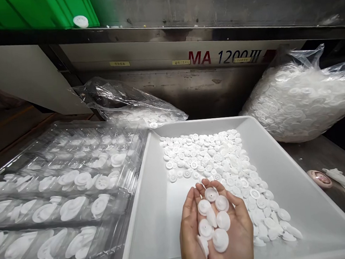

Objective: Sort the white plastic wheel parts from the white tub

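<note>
L hand [188,229] + R hand [239,230] tog., cupped palms-up, unclenched, w/ few white discs [223,220], over grey bin [156,215]; disc pile [205,155] in bin, clear trays [60,224] left of bin, full bag [305,97] right.

The left hand [188,227] and the right hand [237,222] are both showing bare, uncovered from the very ends down to where the lower edge of the view is cutting them off. The fingers [218,186] are looking slender and are tapering to narrow, rounded tips, while the thumbs [239,205] are broadening toward their base. The palms [234,241] are appearing wider below, their middle parts partly hidden.
</note>
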A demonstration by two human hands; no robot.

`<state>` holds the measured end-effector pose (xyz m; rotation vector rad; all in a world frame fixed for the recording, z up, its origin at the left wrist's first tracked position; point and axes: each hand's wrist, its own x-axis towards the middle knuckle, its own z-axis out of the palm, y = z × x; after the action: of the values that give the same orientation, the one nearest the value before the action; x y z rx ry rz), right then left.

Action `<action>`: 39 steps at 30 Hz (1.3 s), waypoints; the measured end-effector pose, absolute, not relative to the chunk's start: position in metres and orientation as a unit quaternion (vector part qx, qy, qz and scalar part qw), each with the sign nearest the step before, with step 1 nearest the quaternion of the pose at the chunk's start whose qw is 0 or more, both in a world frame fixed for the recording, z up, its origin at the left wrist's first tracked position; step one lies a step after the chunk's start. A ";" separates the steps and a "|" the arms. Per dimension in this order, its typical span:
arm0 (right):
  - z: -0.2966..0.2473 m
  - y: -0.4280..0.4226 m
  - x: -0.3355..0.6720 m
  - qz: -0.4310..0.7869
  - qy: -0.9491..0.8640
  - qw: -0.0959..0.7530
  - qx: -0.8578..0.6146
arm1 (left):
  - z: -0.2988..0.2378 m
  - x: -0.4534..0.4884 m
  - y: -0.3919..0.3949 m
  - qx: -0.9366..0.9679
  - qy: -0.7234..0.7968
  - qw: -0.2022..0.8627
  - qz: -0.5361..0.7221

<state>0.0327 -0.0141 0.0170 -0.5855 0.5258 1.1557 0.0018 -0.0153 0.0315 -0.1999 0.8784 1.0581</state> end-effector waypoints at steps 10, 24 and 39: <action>0.024 -0.016 0.037 0.503 0.262 0.792 -0.228 | 0.040 0.008 -0.016 -0.173 0.368 0.783 0.471; 0.014 -0.022 0.047 0.492 0.171 0.811 -0.264 | 0.026 0.004 -0.014 -0.157 0.489 0.746 0.424; 0.008 -0.020 0.054 0.527 0.250 0.772 -0.255 | 0.012 0.003 -0.008 -0.115 0.426 0.760 0.477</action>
<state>0.0538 -0.0198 0.0076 -0.5527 0.5416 1.1415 0.0034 -0.0082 0.0120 -0.2511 0.9285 1.0390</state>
